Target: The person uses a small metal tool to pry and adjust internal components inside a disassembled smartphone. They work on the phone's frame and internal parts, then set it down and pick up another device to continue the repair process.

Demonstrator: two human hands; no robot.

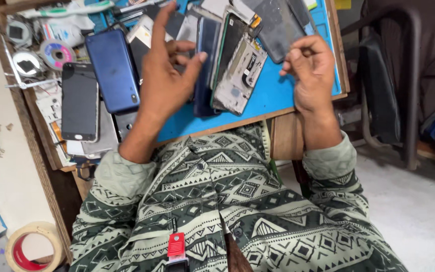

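Two bare hands hovered over the blue rubber work mat (273, 95), the left hand (164, 75) spread open and empty just above an upright dark-blue phone body (205, 65). The right hand (310, 68) was loosely curled, perhaps pinching some small part. Sorting seemed underway; picking up the stripped grey phone frame (237, 78) would call for a careful pinch.

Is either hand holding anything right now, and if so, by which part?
Left hand is open, fingers spread above the phones, holding nothing. Right hand is loosely curled; whether it pinches something small cannot be told.
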